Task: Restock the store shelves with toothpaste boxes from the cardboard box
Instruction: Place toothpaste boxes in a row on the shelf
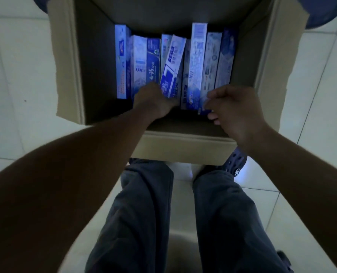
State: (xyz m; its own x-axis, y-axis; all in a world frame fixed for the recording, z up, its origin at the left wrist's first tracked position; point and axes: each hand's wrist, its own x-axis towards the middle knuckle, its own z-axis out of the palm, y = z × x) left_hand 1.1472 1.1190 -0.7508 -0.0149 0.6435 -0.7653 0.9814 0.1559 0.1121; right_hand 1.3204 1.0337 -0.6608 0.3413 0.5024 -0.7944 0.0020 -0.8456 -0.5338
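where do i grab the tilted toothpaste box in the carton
Likely its near end, from above: the tilted toothpaste box lies askew atop its neighbours, so that end's narrow sides look free. The left hand is right at it.

You are standing on a pale tiled floor whose grout lines run slantwise. The open cardboard box stands on it straight ahead of you, with its flaps spread out to the left and right. Your right shoe, dark and perforated, is on the tiles against the box's near wall. A round blue object shows by the box's far left corner, and another by its far right corner. What they are cannot be told.
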